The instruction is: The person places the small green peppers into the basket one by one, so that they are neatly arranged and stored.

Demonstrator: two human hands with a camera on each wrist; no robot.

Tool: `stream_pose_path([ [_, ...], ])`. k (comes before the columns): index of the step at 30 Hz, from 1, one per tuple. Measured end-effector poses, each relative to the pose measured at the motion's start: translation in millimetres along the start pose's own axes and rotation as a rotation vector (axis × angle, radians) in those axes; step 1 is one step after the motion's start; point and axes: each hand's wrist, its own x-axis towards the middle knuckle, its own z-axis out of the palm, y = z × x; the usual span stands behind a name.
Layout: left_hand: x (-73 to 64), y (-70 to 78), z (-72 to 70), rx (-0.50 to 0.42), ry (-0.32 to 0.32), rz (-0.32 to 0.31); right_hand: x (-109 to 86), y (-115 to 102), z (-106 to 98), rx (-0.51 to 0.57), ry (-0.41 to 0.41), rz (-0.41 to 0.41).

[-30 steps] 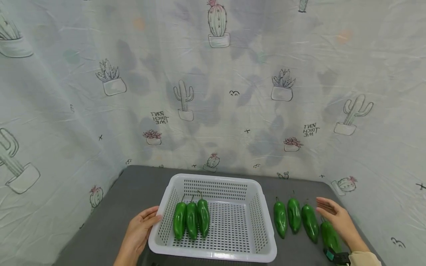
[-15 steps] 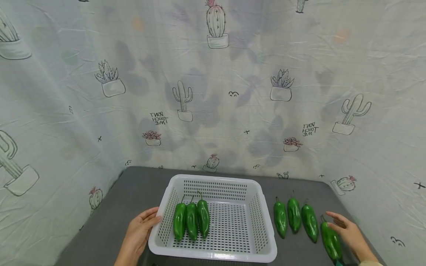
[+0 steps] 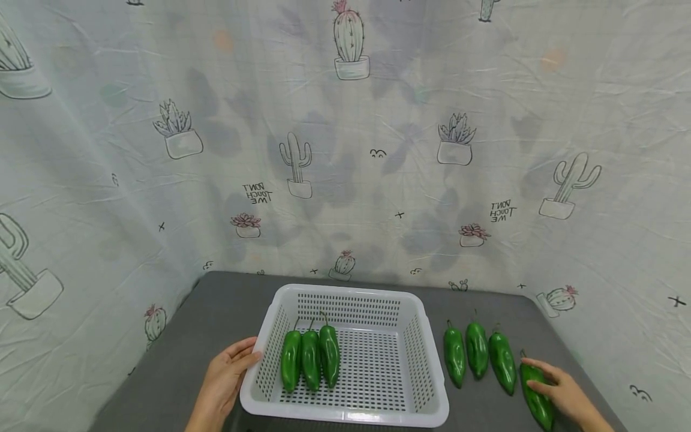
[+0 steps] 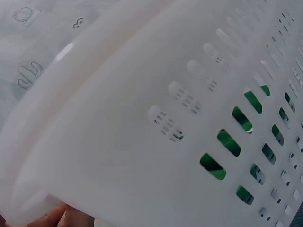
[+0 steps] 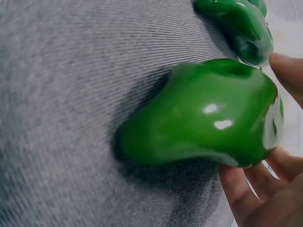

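Note:
My left hand (image 3: 225,373) grips the left rim of a white plastic basket (image 3: 345,415), and a bit of its fingers shows at the basket's edge in the left wrist view. Three green peppers (image 3: 311,360) lie side by side in the basket's left part. At the far right, my right hand (image 3: 564,390) is over the outermost green pepper (image 3: 535,401), which lies on the table. The right wrist view has the fingers against one side of this pepper (image 5: 213,113), while the thumb (image 5: 288,75) stands slightly apart from it.
Three more green peppers (image 3: 477,350) lie in a row between the basket and my right hand. The dark grey table (image 3: 232,300) is bordered by a pale cactus-print curtain (image 3: 345,180) at the back and sides.
My right hand has come down and toward the near side, from above the row onto the outermost pepper. The left hand and the basket have stayed put.

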Motion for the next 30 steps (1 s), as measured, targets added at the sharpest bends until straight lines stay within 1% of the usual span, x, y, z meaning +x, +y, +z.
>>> stream_pose_path([
  [3,0.5,-0.4,-0.1,0.002,0.002,-0.002,0.2,2.3,1.2,-0.018,0.002,-0.028],
  [5,1.2,-0.5,0.0,0.002,0.003,-0.002,-0.1,2.1,2.3,-0.027,0.009,-0.022],
  [10,2.3,-0.3,0.5,0.005,0.004,0.003,1.8,0.5,3.4,-0.01,-0.021,0.053],
  [15,2.3,-0.4,0.3,0.001,0.0,0.003,2.7,1.4,3.4,0.008,-0.048,0.087],
  [18,1.9,-0.9,-0.4,-0.003,-0.001,0.002,2.8,2.5,4.1,0.004,-0.039,0.099],
  [25,1.9,-2.4,-0.6,-0.01,0.005,0.002,1.7,3.6,5.4,0.036,-0.03,0.109],
  [30,2.4,-2.6,-0.7,-0.01,0.004,0.001,0.8,5.4,5.8,0.02,0.009,0.114],
])
